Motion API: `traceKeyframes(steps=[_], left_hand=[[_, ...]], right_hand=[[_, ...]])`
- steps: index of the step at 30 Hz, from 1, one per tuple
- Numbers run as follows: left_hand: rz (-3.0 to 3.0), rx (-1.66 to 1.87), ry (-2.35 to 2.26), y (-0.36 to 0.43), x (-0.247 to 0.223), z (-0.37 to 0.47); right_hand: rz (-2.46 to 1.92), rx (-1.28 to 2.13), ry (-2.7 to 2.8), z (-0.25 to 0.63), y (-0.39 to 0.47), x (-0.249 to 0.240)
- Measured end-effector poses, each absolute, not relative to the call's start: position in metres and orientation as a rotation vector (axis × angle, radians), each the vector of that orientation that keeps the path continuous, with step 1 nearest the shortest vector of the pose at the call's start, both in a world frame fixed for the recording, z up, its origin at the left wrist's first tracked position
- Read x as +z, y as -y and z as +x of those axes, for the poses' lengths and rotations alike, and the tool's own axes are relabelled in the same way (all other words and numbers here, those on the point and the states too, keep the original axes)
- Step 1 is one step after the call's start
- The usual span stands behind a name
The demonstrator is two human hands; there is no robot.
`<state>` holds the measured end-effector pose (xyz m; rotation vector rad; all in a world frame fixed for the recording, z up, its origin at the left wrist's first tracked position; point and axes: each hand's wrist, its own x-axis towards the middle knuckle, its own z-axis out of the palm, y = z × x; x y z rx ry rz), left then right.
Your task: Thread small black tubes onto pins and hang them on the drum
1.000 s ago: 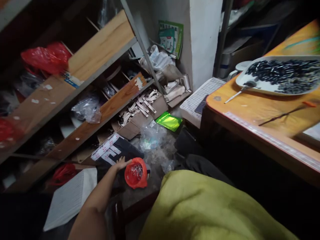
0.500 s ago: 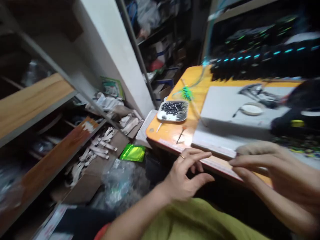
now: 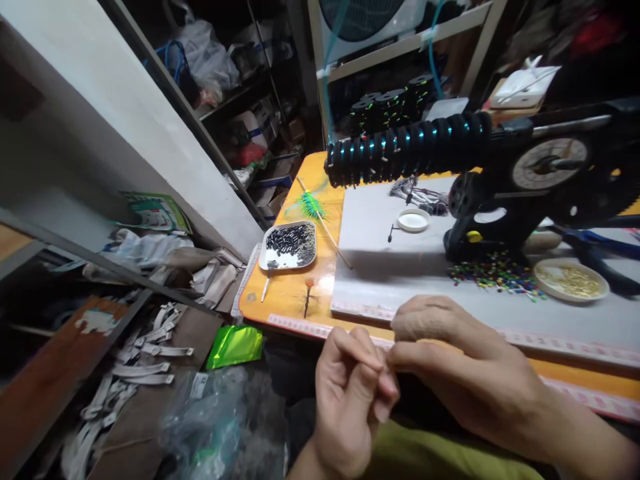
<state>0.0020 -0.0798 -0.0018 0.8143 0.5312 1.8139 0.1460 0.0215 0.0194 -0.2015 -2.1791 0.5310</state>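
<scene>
Room: shelves are seen at the lower left, a pale pillar at the upper left.
Table: its orange top is spread from the centre to the right edge.
Board: grey-white, it is laid on the table, right of centre, just beyond the hands.
Machine: black, it is stood on the board at the upper right.
Right hand: placed lower right, its fingers are curled towards the left hand's tips; its grip is hidden and cannot be told.
Left hand: placed low, right of centre, it is narrowed to a pinch; whether anything is held cannot be told.
Tray: white, with black pieces heaped in it, it is set on the table, near the centre.
Beads: many-coloured, they are scattered at the right, below the machine.
Brush: it is laid below the tray.
</scene>
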Motion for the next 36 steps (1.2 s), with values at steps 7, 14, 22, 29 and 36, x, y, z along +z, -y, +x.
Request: traceKeyframes(steps=[7, 14, 22, 29, 36], left_hand=[[0.830, 1.958, -0.701, 0.085, 0.007, -0.005], [0.826, 1.964, -0.623, 0.085, -0.003, 0.001], [0.748, 2.029, -0.862, 0.100, -0.008, 0.004], [0.761, 1.999, -0.839, 0.097, -0.023, -0.002], [0.703, 1.848, -0.791, 0.098, -0.024, -0.010]], right_hand=[[-0.224, 0.359, 2.237, 0.148, -0.031, 0.036], [-0.135, 0.568, 2.262, 0.124, -0.014, 0.024], [-0.148, 0.566, 2.332, 0.137, -0.015, 0.021], [-0.158, 0.806, 2.231, 0.119, 0.004, 0.016], [-0.106, -0.067, 2.287, 0.134, -0.031, 0.021]])
